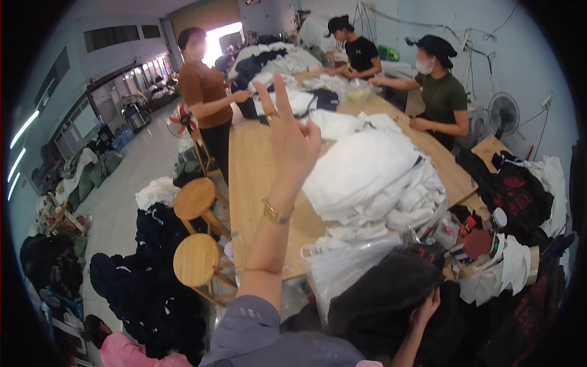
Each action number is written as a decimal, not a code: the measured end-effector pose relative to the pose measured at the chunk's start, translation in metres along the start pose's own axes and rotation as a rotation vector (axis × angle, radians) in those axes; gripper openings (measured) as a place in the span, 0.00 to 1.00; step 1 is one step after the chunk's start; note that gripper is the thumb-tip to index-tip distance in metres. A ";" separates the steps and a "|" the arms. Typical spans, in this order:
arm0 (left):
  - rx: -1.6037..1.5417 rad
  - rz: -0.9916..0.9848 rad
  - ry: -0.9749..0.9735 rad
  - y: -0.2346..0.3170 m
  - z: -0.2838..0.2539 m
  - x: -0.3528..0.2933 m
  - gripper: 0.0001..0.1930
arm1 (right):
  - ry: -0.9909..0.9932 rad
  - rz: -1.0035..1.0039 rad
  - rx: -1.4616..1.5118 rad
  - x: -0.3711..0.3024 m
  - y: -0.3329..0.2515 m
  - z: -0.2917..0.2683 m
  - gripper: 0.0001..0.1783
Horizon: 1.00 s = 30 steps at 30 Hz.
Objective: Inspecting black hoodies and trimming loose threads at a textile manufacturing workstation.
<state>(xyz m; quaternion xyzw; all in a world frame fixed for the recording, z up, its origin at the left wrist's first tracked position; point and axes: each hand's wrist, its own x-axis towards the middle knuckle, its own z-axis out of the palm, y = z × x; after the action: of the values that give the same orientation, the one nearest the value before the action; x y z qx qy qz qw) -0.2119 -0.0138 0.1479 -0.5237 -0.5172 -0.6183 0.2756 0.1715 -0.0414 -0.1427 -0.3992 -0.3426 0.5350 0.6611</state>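
Note:
My left hand (pixel 295 144) is raised above the wooden table with two fingers stretched up and apart, the others curled, and nothing in it. A gold-coloured watch circles that wrist. Low on the right, my right hand (pixel 426 307) grips the edge of a black garment (pixel 385 281) with red print. Part of this garment lies over a clear plastic bag (pixel 348 263) at the table's near end. Beyond the bag is a big heap of white garments (pixel 367 171), just right of my raised hand.
Three people stand around the wooden table (pixel 251 202); someone in pink (pixel 131 352) is low at left. Two wooden stools (pixel 197 260) stand along the table's left side. Dark cloth piles (pixel 143 293) cover the floor. Containers and white cloth scraps (pixel 498 269) crowd the right.

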 end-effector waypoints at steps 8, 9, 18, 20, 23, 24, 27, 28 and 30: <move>-0.415 -0.364 -1.113 0.055 -0.012 -0.076 0.37 | -0.088 -0.608 -0.759 -0.011 -0.025 0.104 0.07; -0.410 -0.341 -1.217 0.060 -0.015 -0.093 0.39 | -0.125 -0.624 -0.755 -0.006 -0.029 0.118 0.07; -0.053 -0.303 -1.554 0.044 -0.016 -0.254 0.36 | -0.588 -0.867 -1.343 0.013 0.041 0.102 0.04; -0.002 -0.330 -1.622 0.045 -0.018 -0.265 0.33 | -0.663 -0.890 -1.417 0.010 0.041 0.102 0.05; -0.149 -0.498 -1.349 0.052 -0.020 -0.275 0.24 | -0.658 -0.665 -1.409 -0.002 0.018 0.100 0.10; -0.156 -0.500 -1.365 0.049 -0.015 -0.280 0.24 | -0.620 -0.606 -1.260 -0.008 0.007 0.100 0.16; -0.580 -0.993 -1.371 0.024 0.008 -0.304 0.22 | -0.590 -0.597 -1.085 -0.022 -0.019 0.095 0.30; -0.801 -1.208 -1.206 0.011 0.015 -0.331 0.25 | -0.556 -0.633 -1.102 -0.031 -0.028 0.098 0.31; -0.902 -1.582 -1.179 0.034 0.004 -0.265 0.33 | -0.541 -0.704 -1.211 -0.035 -0.041 0.093 0.31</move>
<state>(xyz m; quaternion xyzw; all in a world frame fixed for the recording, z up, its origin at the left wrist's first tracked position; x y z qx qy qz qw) -0.1012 -0.0739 -0.0875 -0.3097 -0.4844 -0.4052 -0.7108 0.1005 -0.0656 -0.0655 -0.4145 -0.8350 0.0892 0.3506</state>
